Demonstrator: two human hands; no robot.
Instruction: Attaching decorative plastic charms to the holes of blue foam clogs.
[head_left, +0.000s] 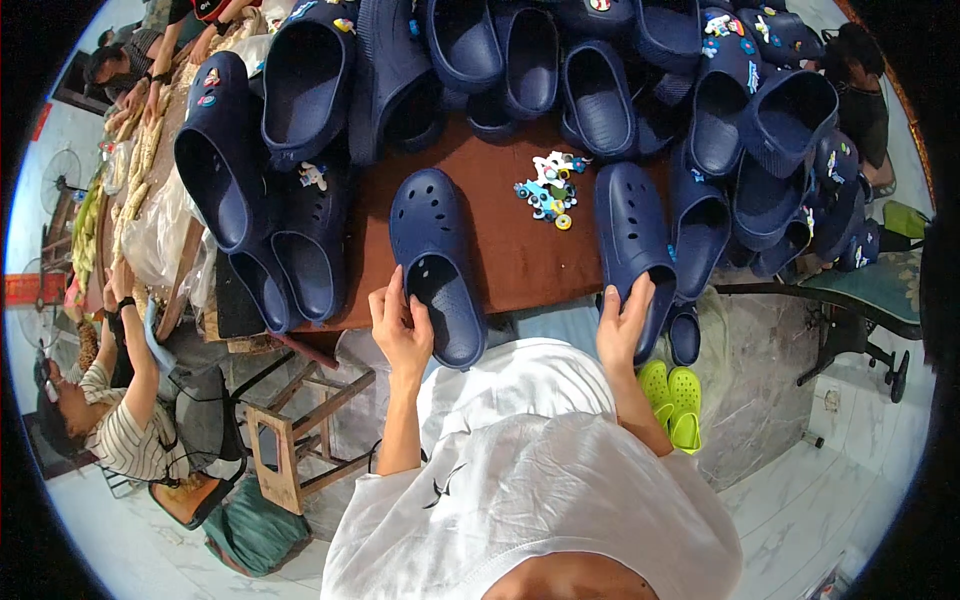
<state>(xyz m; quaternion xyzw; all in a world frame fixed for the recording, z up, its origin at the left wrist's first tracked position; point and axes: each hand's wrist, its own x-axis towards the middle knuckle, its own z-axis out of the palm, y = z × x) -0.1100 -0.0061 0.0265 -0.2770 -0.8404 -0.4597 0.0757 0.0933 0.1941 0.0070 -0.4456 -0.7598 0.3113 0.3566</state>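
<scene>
Two navy clogs with round holes lie toe-away on the brown counter. The left hand grips the left clog at its heel; the right hand grasps the right clog.

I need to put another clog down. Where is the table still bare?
Bare brown table lies between the left clog and the right clog, below the small pile of charms. A narrower strip runs above the charms. The far edge and both sides are crowded with heaped navy clogs.
</scene>
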